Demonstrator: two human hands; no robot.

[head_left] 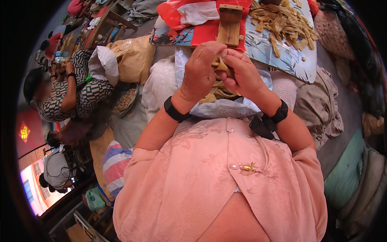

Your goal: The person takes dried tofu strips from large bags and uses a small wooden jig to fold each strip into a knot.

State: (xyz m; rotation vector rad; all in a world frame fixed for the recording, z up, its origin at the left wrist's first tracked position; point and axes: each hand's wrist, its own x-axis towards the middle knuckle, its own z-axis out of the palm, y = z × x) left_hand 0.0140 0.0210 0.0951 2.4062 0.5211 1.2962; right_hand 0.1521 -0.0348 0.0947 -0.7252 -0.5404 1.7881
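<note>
My left hand [200, 70] and my right hand [243, 73] meet in front of me, above my lap. Fingers and thumbs of both are closed on a pale yellow folded strip [220, 65], which looks like a dried leaf or husk; the fingers hide part of it. Below them lies a whitish plastic bag [225, 109] with more yellow strips [219, 91] in it. Just beyond my fingertips, a wooden block with an upright end piece [229, 30] rests on red cloth or plastic [203, 35] on the table.
The patterned tabletop [264, 54] holds a heap of yellow strips [284, 24] at the right and a white cloth [197, 13] at the left. A brown sack [135, 56] stands left of me. Another person [66, 94] sits farther left. Bundled grey fabric [322, 107] lies at the right.
</note>
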